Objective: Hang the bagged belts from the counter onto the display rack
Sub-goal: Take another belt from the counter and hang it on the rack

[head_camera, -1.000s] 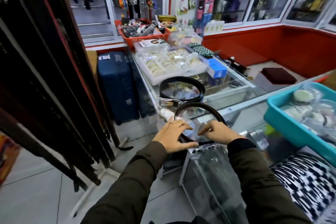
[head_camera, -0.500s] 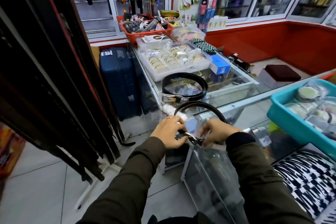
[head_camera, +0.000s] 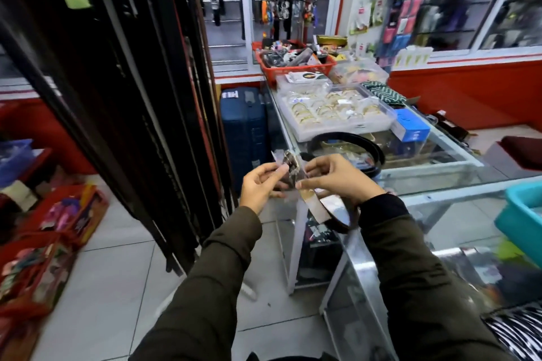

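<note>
A: Holding the bagged belt (head_camera: 319, 208) clear of the counter (head_camera: 434, 176), both hands work at its buckle end. Why is it carried this way?

B: The left hand (head_camera: 261, 184) has thumb and forefinger closed on the clear plastic at the top of the bag, just beside the buckle (head_camera: 290, 164). The right hand (head_camera: 337, 179) has its fingers closed on the strap just below the buckle. By my reading, the two-handed pinch keeps the top end upright and presented, since that is the part that has to meet a hook.

A: And the rest of the strap?

B: It loops down and to the right under the right wrist, hanging free in front of the counter edge. Nothing supports it.

A: Where is the target?

B: The display rack (head_camera: 140, 97) stands to the left, already filled with long dark belts hanging straight down. The held belt is near it but apart from it.

A: Describe the item.

B: Dark strap, pale on the inner face, with a metal buckle; a glossy transparent sleeve covers it and throws glare. Whether the bag has a hanging hole cannot be determined; that end is blurred.

A: Is stock left?

B: One more coiled belt (head_camera: 349, 149) lies on the counter glass, just beyond the hands, beside a clear tray of bangles (head_camera: 334, 111).
</note>
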